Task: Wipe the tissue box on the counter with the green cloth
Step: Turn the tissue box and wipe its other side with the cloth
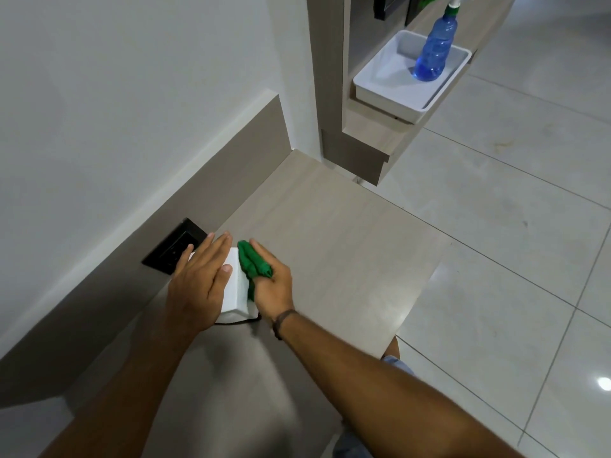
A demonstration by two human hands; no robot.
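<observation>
**Two hands on the tissue box, cloth pressed to its right side**

White tissue box [237, 285] standing on the pale wood bench [330, 226], close to the back panel and just in front of a black wall socket [175, 246]. Left hand [198, 279] laid flat on top of the box, fingers spread wide and pointing toward the wall, thumb resting on the top face, gripping nothing. Right hand [272, 282] closed round a bunched green cloth [253, 264], pressing it against the upper right edge and right side of the box; a strip of cloth trailing down between palm and box. Dark band [281, 322] worn on the right wrist. Both bare forearms reaching in from the bottom of the view.

Something thin and dark showing under the near bottom edge of the box; impossible to tell what.

Farther back and to the right, well apart from the box, a white tray [390, 90] sitting on a raised wooden shelf [370, 127], with a blue spray bottle [433, 51] standing upright inside it. Glossy pale floor tiles [496, 226] to the right of the bench. Plain white wall [115, 94] above the back panel on the left
</observation>
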